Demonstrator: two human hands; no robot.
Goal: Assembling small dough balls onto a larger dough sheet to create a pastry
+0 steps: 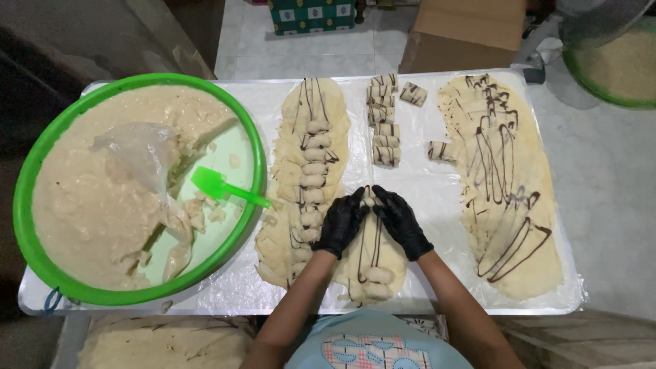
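Green plastic rings the big basin [254,147] at the far left of the table [601,205], and from my remote seat I see it heaped with pale batter, a crumpled clear bag [137,154] lying on top. A green spatula [222,188] rests blade-down inside, its handle propped over the rim toward the work area, which I judge keeps it within easy reach.

Next to the right lies a long row of thin dough sheets [314,116] overlapped like shingles, with banana pieces [313,181] lined down the middle and dark chocolate lines drizzled lengthwise, so each sheet already carries its filling.

At the centre, my left hand [342,222] and right hand [402,222], both in black gloves, meet fingertip to fingertip. They are pinching the far end of a dough wrapper [374,256] around one banana piece, fingers curled and pressed together over it. That wrapper lies at the near edge of the table, streaked with chocolate, with more banana pieces at its near end.

Just beyond the hands, finished rolls [384,123] are stacked in a neat column, with a couple set apart, out of the way of the unrolled dough.

Further right, another band of overlapped sheets [509,191] carries only chocolate lines. A second green basin [618,72] shows at the upper right corner.
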